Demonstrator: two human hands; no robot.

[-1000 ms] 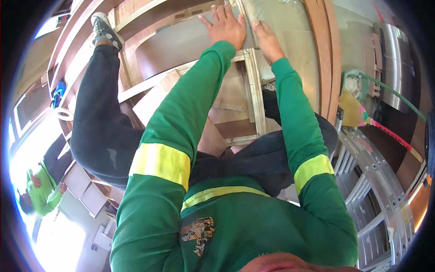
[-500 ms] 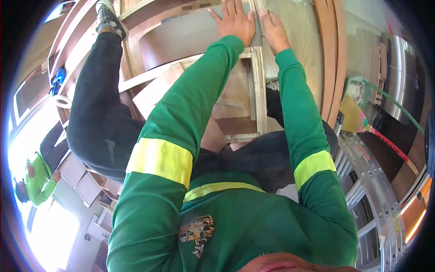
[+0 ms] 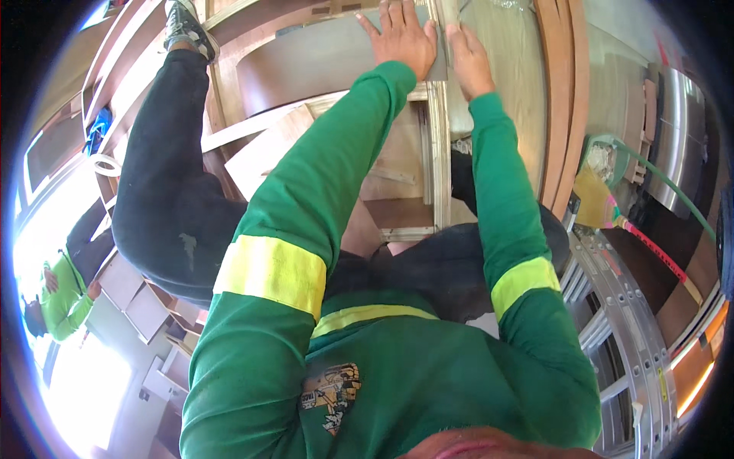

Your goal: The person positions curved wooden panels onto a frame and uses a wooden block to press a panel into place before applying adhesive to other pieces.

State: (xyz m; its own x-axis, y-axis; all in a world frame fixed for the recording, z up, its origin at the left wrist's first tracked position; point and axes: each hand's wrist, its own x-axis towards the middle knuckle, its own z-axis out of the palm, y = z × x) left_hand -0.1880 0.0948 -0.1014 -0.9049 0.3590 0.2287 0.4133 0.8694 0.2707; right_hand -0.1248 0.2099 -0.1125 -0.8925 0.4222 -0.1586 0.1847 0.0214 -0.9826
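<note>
Right, the left hand (image 3: 405, 42) lies splayed and flat on the smooth grey-brown rectangular panel (image 3: 306, 65), gripping nothing, palm near its right end. Just across that end, the right hand (image 3: 470, 61) is turned on its side, fingers reaching forward beside the pale layered-plywood frame (image 3: 437, 153); whether it grasps or touches anything, I cannot tell.

Good work here, I'd judge, means even pressure through that spread palm, the panel's end lined up with the frame's edge, and the right fingers feeling along the joint for any step.

And where's the panel? Under the left hand, stretching off to its left across the frame, the right hand just beyond its end. Farther right, long reddish-brown wooden boards (image 3: 562, 92), then a silver metal ladder (image 3: 634, 329).
</note>
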